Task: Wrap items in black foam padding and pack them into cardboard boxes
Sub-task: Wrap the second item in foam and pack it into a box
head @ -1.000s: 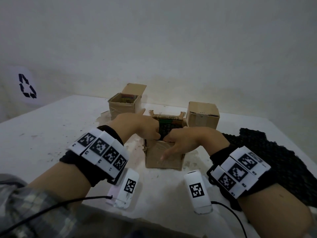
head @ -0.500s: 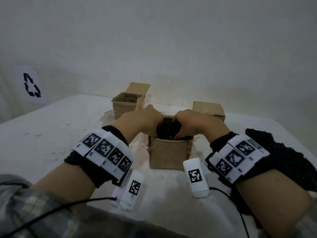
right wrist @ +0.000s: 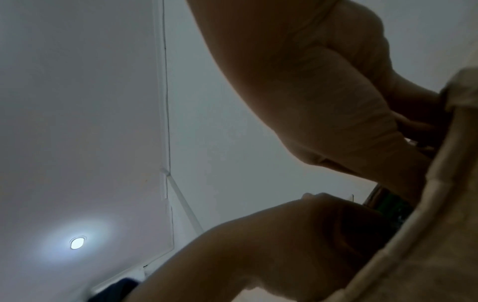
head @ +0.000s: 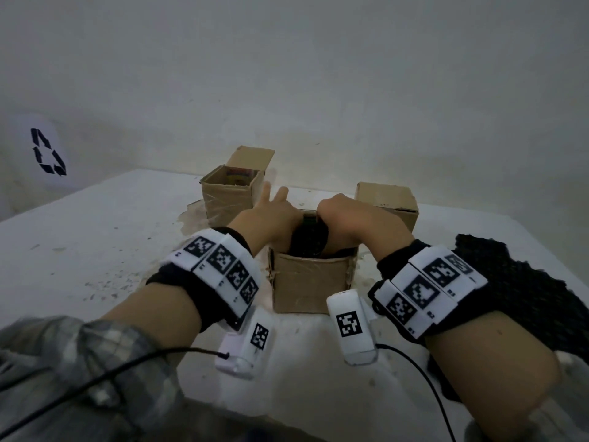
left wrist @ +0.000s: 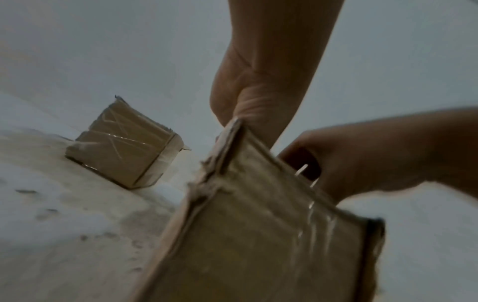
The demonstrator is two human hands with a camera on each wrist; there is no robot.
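Pressing foam bundle (head: 310, 239) into box (head: 310, 287)

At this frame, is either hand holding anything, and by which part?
Both hands are on the black foam bundle at its top, pushing it down into the near cardboard box. The right fingers curl over the foam; the left grip is hidden.

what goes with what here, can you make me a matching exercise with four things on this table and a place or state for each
Things:
1 near box
2 far left box
3 far right box
4 loose black foam

States:
A flaps shut
B both hands pushing a dark bundle into it
C lies flat at the table's right edge
D open, colourful item inside

Pairs: 1-B, 2-D, 3-A, 4-C
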